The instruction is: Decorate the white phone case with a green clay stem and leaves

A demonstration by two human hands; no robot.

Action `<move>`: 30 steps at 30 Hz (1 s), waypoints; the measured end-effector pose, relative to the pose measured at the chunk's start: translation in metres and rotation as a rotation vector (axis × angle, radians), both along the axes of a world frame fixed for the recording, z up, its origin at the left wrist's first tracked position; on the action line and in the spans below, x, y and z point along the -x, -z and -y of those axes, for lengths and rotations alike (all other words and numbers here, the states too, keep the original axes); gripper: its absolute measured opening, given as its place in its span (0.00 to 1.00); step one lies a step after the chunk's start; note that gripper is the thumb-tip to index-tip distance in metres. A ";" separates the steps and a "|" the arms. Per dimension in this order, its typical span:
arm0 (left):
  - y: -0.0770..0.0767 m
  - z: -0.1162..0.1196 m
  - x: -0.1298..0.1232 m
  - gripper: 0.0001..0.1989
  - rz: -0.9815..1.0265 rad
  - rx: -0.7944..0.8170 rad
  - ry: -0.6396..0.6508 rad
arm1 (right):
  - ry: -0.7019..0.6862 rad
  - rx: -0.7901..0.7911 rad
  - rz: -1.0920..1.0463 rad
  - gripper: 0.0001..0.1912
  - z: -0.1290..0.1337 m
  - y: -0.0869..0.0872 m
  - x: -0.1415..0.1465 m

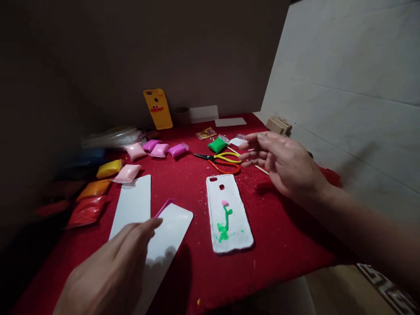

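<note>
My left hand (111,267) is closed at the lower left, over a white board (170,223). A thin pink modelling tool (164,207) sticks out past its fingertips; how the fingers grip it is partly hidden. My right hand (278,159) is raised at the right with fingers apart, near the scissors (223,162) with yellow and red handles. A tiny pink bit shows by its fingers, too small to make out. Between the hands lies a white clay-covered phone case (231,223). On it are a green clay stem (226,216) and a pink clay bud (225,203).
Clay packets in pink (129,173), orange (94,189) and red (88,211) lie at the left; a green packet (217,145) lies behind the scissors. A yellow phone case (158,109) leans on the back wall. Another white board (133,199) lies left.
</note>
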State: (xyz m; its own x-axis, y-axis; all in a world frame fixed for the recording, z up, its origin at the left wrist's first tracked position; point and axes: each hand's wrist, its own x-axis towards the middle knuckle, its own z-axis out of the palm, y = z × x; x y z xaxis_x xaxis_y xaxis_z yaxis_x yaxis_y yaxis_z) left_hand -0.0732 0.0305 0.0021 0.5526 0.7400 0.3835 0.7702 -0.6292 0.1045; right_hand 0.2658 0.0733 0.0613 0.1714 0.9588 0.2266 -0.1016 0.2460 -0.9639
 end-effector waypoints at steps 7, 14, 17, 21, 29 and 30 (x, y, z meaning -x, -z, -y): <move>-0.042 -0.066 -0.036 0.13 0.120 0.004 -0.034 | 0.318 -0.156 0.213 0.09 -0.043 0.027 -0.014; -0.017 -0.106 -0.063 0.12 0.255 0.204 -0.032 | 0.526 -0.238 0.466 0.06 -0.050 0.048 -0.044; -0.005 -0.102 -0.070 0.10 0.273 0.202 -0.014 | 0.503 -0.253 0.544 0.06 -0.047 0.046 -0.039; 0.001 -0.097 -0.074 0.09 0.264 0.194 0.027 | 0.486 -0.256 0.607 0.05 -0.044 0.047 -0.031; -0.001 -0.097 -0.071 0.08 0.253 0.186 0.048 | 0.479 -0.182 0.594 0.06 -0.050 0.053 -0.042; -0.002 -0.097 -0.071 0.08 0.257 0.177 0.043 | 0.477 -0.171 0.585 0.06 -0.051 0.054 -0.043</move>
State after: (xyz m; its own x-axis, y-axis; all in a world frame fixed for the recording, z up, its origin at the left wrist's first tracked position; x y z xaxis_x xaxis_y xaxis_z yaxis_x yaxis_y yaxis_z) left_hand -0.0024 0.1271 0.0040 0.4868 0.7856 0.3820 0.6773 -0.6156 0.4029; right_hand 0.3088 0.1247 0.0077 0.3636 0.7552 0.5454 0.5669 0.2852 -0.7728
